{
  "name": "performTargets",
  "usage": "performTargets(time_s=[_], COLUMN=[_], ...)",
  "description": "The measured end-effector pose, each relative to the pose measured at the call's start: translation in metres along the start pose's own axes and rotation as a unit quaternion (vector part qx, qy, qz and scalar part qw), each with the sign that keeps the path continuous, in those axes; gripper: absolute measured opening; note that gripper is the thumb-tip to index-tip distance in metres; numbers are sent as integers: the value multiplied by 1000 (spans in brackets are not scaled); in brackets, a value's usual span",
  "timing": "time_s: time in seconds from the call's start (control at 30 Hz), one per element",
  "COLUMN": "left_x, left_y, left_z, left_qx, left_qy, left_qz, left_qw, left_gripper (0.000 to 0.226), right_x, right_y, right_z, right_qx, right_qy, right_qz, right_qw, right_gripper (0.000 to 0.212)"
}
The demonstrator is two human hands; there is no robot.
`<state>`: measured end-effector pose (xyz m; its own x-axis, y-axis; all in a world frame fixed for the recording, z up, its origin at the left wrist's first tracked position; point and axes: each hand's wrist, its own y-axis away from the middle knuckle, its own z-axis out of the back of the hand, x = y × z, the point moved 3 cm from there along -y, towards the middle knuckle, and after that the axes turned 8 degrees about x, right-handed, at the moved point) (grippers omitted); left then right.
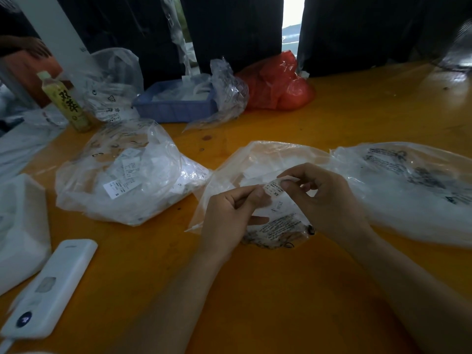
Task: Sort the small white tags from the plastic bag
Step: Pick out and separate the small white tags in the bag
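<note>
A small white tag [275, 188] printed "XS" is held between both hands above a clear plastic bag [258, 162] lying on the orange table [255, 290]. My left hand [229, 213] pinches the tag's left end with thumb and fingers. My right hand [327, 198] pinches its right end, fingers curled. More white tags show faintly inside this bag. A second clear bag [120, 172] on the left is full of white tags, one marked "S". A third clear bag [408, 190] with black print lies on the right.
A white device [51, 284] lies at the front left beside a white box [20, 231]. Behind stand a green drink bottle [66, 103], a blue tray [176, 106] with plastic in it, a red bag [275, 83] and crumpled clear bags [112, 80].
</note>
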<state>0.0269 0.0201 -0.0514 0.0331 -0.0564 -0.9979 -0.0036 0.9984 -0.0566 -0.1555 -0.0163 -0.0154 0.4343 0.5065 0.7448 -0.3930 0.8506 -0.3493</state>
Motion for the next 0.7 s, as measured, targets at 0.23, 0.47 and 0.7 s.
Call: performTargets(time_s=[0.23,0.47,0.7], left_x=[-1,-1,0], left_y=[1,0,-1], left_z=[0,2,2], left_qx=[5,-27,-22], left_qy=[29,41,53], left_qz=[21,41,51], left_qw=[999,998,997], left_gripper=[16,16,32], right_x=[-5,-7,1], right_y=[-3,-2,2], right_z=[-2,-5,-15], right_qx=[44,42,77], right_qy=[25,7,13], right_qz=[-21,-36,0], right_qw=[998,998,997], right_gripper=[12,27,13])
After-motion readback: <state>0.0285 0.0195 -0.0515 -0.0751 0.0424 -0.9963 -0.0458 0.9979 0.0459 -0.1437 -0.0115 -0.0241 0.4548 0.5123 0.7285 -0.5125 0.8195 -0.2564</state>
